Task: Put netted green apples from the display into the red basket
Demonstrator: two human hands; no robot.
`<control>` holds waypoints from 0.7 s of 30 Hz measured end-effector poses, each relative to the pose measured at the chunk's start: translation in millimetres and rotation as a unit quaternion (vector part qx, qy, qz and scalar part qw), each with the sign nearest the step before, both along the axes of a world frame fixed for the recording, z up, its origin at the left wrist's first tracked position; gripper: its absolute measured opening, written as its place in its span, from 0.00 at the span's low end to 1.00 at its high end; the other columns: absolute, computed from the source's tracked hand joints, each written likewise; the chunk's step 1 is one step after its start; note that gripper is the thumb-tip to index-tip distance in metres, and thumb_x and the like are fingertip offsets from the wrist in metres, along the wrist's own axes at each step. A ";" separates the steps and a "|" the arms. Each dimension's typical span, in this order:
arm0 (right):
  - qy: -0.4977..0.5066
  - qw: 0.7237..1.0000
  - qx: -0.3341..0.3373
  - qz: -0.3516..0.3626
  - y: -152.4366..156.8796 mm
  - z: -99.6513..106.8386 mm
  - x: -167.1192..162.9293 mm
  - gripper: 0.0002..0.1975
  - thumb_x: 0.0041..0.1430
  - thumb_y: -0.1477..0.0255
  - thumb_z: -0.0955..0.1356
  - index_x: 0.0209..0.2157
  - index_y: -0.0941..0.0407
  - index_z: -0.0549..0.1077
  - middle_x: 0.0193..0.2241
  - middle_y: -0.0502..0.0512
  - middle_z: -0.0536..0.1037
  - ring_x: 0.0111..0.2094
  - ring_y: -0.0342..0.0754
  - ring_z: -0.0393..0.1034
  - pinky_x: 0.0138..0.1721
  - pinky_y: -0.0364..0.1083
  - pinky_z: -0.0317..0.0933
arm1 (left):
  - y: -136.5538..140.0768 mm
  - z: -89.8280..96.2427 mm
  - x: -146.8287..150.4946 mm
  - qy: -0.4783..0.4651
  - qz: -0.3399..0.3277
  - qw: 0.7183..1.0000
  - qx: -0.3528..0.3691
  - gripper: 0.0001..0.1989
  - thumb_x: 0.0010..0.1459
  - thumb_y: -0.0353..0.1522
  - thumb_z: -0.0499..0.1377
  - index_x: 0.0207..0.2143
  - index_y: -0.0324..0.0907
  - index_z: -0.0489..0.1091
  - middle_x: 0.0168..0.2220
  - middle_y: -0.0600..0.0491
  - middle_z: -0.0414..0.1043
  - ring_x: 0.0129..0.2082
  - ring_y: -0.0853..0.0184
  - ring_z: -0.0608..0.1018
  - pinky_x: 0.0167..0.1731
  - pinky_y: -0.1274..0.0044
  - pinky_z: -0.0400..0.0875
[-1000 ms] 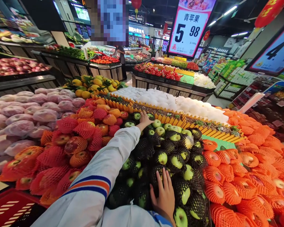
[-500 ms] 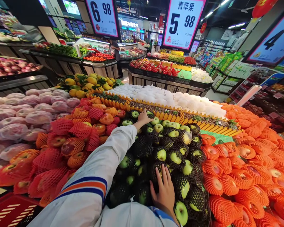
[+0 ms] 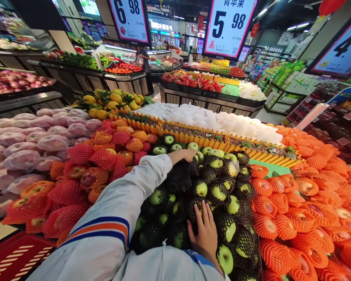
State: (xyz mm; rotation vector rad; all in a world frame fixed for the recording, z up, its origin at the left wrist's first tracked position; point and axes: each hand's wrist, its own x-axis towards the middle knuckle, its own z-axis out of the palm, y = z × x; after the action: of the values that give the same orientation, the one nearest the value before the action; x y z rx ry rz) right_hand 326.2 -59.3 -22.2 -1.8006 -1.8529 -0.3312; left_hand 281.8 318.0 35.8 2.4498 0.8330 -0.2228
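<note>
My left hand (image 3: pixel 189 155) reaches over the pile of green apples (image 3: pixel 201 189), many of them in black foam nets. Its fingers curl downward, closed on an apple in a black net (image 3: pixel 194 167) that the hand partly hides. Lower down, my right hand (image 3: pixel 204 234) rests palm down on the near apples, fingers stretched out and slightly apart. A bare green apple (image 3: pixel 225 258) lies beside its wrist.
Red-netted apples (image 3: pixel 80 155) and wrapped pale pink fruit (image 3: pixel 19 162) lie to the left. Orange-netted fruit (image 3: pixel 263 226) fills the right. A yellow scalloped divider (image 3: pixel 181 137) runs behind the apples. A red basket (image 3: pixel 17 253) stands at lower left. Price screens (image 3: pixel 228 27) hang above.
My left hand has moved right and nearer to me with a black-netted apple from the back row, and its fingers now point down. The right hand stays on the apples.
</note>
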 end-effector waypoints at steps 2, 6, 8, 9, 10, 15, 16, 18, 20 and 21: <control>0.002 1.000 -0.003 0.000 0.2 0.2 -0.1 0.25 0.67 0.68 0.65 0.63 0.59 0.66 0.65 0.68 0.65 0.66 0.64 0.58 0.54 0.59 0.69 | 3.8 7.9 -3.7 0.021 0.007 1.000 -0.003 0.29 0.54 0.38 0.68 0.57 0.41 0.70 0.62 0.41 0.67 0.61 0.49 0.70 0.61 0.56 0.62; 0.012 1.000 -0.007 -0.004 -0.2 0.7 -0.4 0.26 0.67 0.67 0.65 0.64 0.57 0.65 0.66 0.68 0.64 0.66 0.64 0.58 0.55 0.59 0.68 | 5.3 34.7 -17.5 -0.004 0.008 1.000 0.009 0.38 0.42 0.43 0.71 0.57 0.46 0.70 0.62 0.44 0.67 0.61 0.48 0.68 0.61 0.66 0.62; 0.012 1.000 -0.009 -0.002 -0.4 1.3 -0.5 0.26 0.67 0.67 0.65 0.64 0.58 0.65 0.66 0.68 0.64 0.66 0.64 0.58 0.55 0.60 0.68 | 3.2 48.6 -25.6 -0.030 0.011 0.999 0.022 0.39 0.44 0.48 0.69 0.58 0.46 0.69 0.63 0.45 0.66 0.61 0.50 0.68 0.60 0.69 0.62; 0.011 1.000 -0.010 -0.002 -0.4 1.8 -0.5 0.26 0.67 0.67 0.65 0.64 0.58 0.64 0.66 0.68 0.64 0.66 0.64 0.58 0.55 0.60 0.68 | 1.8 54.0 -29.7 -0.038 0.015 0.999 0.026 0.37 0.46 0.49 0.67 0.57 0.45 0.69 0.61 0.46 0.68 0.60 0.52 0.69 0.58 0.71 0.63; 0.008 1.000 -0.010 -0.001 -0.4 2.2 -0.4 0.26 0.67 0.67 0.65 0.64 0.58 0.64 0.66 0.68 0.64 0.66 0.64 0.58 0.55 0.60 0.68 | 0.3 58.0 -33.9 -0.041 0.020 0.999 0.028 0.33 0.49 0.50 0.65 0.54 0.44 0.71 0.58 0.46 0.71 0.57 0.53 0.72 0.55 0.72 0.65; 0.000 1.000 -0.009 -0.001 -0.1 3.2 0.2 0.26 0.67 0.66 0.65 0.64 0.58 0.64 0.66 0.68 0.64 0.65 0.64 0.59 0.54 0.60 0.69 | -1.3 51.9 -56.0 0.045 0.064 0.997 0.008 0.22 0.51 0.51 0.66 0.29 0.39 0.78 0.29 0.47 0.78 0.34 0.58 0.80 0.38 0.72 0.70; 0.000 1.000 -0.009 -0.001 -0.1 3.0 0.3 0.26 0.67 0.66 0.65 0.64 0.58 0.64 0.66 0.68 0.64 0.65 0.64 0.59 0.54 0.60 0.69 | 0.8 47.6 -60.5 0.068 0.075 0.995 0.008 0.22 0.51 0.50 0.67 0.27 0.38 0.77 0.27 0.48 0.77 0.32 0.59 0.79 0.37 0.72 0.71; 0.001 1.000 -0.008 -0.001 -0.1 2.4 0.6 0.26 0.67 0.66 0.65 0.64 0.58 0.64 0.66 0.68 0.64 0.65 0.64 0.59 0.55 0.60 0.69 | 8.3 39.1 -69.1 0.099 0.105 0.989 0.028 0.18 0.55 0.46 0.67 0.32 0.38 0.77 0.31 0.49 0.78 0.35 0.61 0.79 0.40 0.70 0.73; -0.001 1.000 -0.007 0.000 -0.2 1.6 1.0 0.26 0.67 0.66 0.65 0.64 0.58 0.64 0.66 0.68 0.64 0.65 0.64 0.59 0.55 0.60 0.69 | 18.9 32.5 -76.8 0.106 0.143 0.981 0.075 0.16 0.63 0.42 0.63 0.42 0.38 0.75 0.42 0.47 0.77 0.43 0.61 0.79 0.47 0.65 0.74; -0.002 1.000 -0.007 0.000 -0.2 1.4 1.1 0.26 0.67 0.66 0.66 0.64 0.58 0.64 0.66 0.68 0.64 0.65 0.65 0.59 0.55 0.60 0.69 | 24.5 29.7 -79.9 0.104 0.160 0.977 0.101 0.16 0.66 0.41 0.61 0.47 0.38 0.74 0.47 0.46 0.76 0.47 0.60 0.78 0.50 0.63 0.73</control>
State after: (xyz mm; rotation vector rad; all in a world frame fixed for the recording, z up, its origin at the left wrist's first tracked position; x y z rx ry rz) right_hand 327.3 -59.5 -20.8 -1.8096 -1.8628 -0.3225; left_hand 201.9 342.5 65.5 2.4578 1.3854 -0.2892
